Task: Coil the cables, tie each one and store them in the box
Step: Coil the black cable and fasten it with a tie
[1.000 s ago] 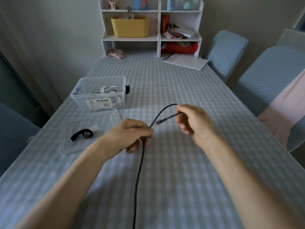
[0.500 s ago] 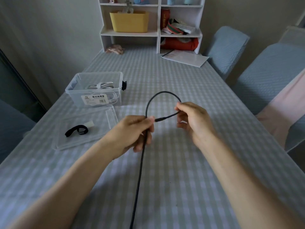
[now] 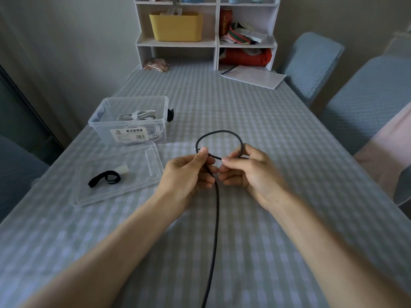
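A black cable (image 3: 215, 221) runs from the bottom edge up to my hands, where it forms one small loop above them. My left hand (image 3: 188, 174) pinches the cable where the loop crosses, thumb on top. My right hand (image 3: 246, 172) pinches the cable's end and the right side of the loop. A clear plastic box (image 3: 130, 121) stands at the left with a coiled white cable (image 3: 139, 115) inside. Its clear lid (image 3: 117, 174) lies flat in front of it, with a black strap (image 3: 104, 178) on it.
A white shelf unit (image 3: 206, 41) with a yellow bin (image 3: 176, 26) stands at the table's far end. White papers (image 3: 253, 76) lie near it. Blue covered chairs (image 3: 364, 101) line the right side. The checked tablecloth (image 3: 266, 241) covers the table.
My hands have come close together and the cable arc has closed into a small loop. The cable's end now reaches my left fingers.
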The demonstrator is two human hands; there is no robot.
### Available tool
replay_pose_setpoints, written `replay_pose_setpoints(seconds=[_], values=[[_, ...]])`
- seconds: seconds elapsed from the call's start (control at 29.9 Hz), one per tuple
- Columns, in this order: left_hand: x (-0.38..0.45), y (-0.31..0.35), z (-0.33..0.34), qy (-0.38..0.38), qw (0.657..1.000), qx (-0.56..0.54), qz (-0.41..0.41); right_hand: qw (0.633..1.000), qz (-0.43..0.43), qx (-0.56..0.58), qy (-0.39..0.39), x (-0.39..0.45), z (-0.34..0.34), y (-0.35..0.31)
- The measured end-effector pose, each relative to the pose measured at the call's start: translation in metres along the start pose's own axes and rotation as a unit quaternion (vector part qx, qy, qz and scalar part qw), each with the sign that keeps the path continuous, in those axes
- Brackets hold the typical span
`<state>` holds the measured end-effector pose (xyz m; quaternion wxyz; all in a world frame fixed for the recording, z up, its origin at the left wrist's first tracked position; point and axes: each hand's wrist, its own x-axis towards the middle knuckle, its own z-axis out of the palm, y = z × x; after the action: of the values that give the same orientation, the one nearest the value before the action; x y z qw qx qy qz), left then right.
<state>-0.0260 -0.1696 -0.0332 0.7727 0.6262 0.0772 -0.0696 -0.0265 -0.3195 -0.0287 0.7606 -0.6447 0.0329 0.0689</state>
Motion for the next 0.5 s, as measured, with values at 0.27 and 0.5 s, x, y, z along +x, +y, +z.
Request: replay_pose_setpoints(seconds=[0.27,0.5], values=[[0.003,-0.002,-0.003,-0.003,0.999,0.035,-0.029,0.992,-0.020,-0.108,-0.059,-0.002,-0.001,0.004],[0.008,0.016,-0.010,0.064,0.990,-0.110,0.058,0.956,0.123,-0.101,-0.246,-0.017,0.006,-0.003]])
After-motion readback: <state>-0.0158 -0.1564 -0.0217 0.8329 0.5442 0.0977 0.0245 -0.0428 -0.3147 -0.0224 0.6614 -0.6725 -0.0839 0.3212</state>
